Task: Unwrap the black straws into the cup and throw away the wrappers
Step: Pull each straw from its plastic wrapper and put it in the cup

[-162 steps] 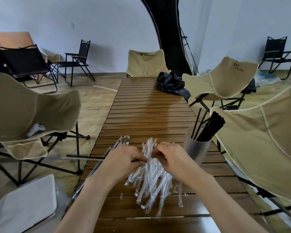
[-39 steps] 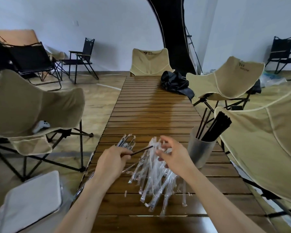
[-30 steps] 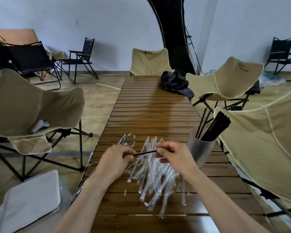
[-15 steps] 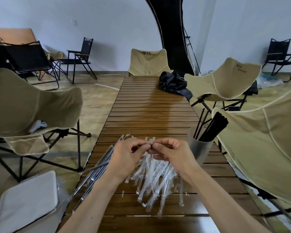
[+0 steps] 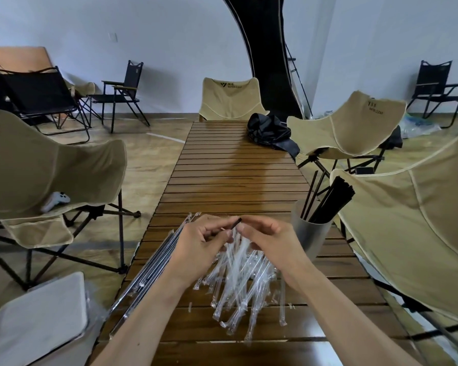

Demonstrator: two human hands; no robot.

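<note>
Landmark: grey cup [image 5: 310,237] on the slatted wooden table [image 5: 233,175], already holding a bundle of bare black straws [image 5: 331,202] that lean away to the right.

Left hand [image 5: 196,244] and right hand [image 5: 267,241] meet just left of the cup, over a heap of empty clear wrappers [image 5: 238,283]. Both are pinched on one straw [image 5: 236,223]. Its bare black tip pokes up between the thumbs; the rest is hidden in the left hand, so I cannot tell how much wrapper remains on it.

Straw's long axis — lower-left to upper-right, exposed end pointing towards the cup. Right hand sits between straw and cup, clearly the nearer one; I judge it the natural hand to carry the straw across once free.

Still-wrapped straws [image 5: 154,265] lie further left of the cup, along the table's left edge, beyond the left hand.

Legible writing: "WATER CLEAR" with a logo on the tan chair [image 5: 230,101] at the table's far end. A similar mark on the tan chair [image 5: 354,122] behind the cup is too small to read reliably.
</note>
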